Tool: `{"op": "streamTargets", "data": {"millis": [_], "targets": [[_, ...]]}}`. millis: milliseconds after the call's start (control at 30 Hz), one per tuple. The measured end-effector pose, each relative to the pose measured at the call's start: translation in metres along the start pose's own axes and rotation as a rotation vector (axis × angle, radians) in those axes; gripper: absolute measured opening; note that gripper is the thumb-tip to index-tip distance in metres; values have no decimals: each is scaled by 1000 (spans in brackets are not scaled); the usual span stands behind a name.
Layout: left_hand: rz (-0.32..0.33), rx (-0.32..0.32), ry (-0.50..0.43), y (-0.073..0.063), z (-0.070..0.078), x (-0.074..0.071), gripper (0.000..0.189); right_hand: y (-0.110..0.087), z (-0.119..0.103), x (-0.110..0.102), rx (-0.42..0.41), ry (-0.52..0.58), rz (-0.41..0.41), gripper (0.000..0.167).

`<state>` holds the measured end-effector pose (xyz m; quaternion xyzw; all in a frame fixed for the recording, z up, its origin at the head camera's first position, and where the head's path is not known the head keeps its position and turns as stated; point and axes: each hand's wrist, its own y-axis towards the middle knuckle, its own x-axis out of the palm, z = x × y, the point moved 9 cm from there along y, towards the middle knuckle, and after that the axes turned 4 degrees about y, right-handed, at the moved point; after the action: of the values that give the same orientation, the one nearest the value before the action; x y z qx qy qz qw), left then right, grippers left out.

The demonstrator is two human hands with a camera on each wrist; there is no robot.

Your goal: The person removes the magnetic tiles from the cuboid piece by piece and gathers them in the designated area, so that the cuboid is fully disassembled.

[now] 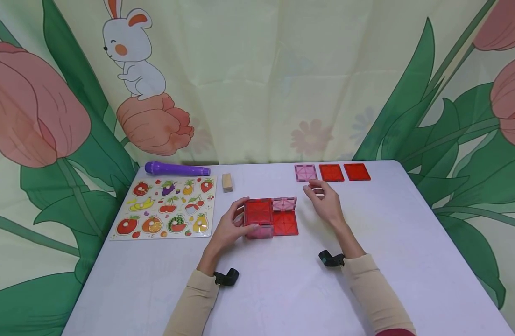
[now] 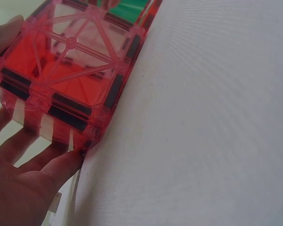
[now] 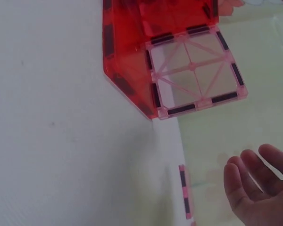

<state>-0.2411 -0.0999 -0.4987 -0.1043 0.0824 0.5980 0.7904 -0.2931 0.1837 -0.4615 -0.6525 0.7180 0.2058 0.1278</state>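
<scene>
Near the middle of the white counter, your left grip clasps a magnetic-tile cube.
Its translucent squares, red above and pink in front, adjoin a flat red tile; your right grip hovers nearby, fingers relaxed.

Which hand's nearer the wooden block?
Left. The left hand is on the near side of the wooden block; the right hand is farther off to its right.

Play corner, rabbit-print curtain, fruit board
</scene>
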Motion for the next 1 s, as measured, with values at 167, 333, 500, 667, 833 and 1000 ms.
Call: {"op": "streamTargets", "data": {"millis": [167, 333, 500, 667, 833, 1000], "targets": [[15, 7, 1, 8, -17, 0, 86, -5, -4, 16, -39, -12, -96, 52], [33, 31, 1, 8, -19, -1, 86, -9, -1, 34, -47, -36, -191, 46], [45, 39, 5, 7, -17, -2, 85, -13, 6, 49, -3, -88, -261, 43], [48, 45, 9, 6, -16, -2, 85, -14, 9, 58, 10, -157, -282, 34], [47, 52, 11, 6, -18, -2, 87, -13, 9, 59, -2, -187, -271, 26], [29, 27, 6, 7, -16, -1, 85, -12, 8, 60, -31, -197, -267, 23]]}}
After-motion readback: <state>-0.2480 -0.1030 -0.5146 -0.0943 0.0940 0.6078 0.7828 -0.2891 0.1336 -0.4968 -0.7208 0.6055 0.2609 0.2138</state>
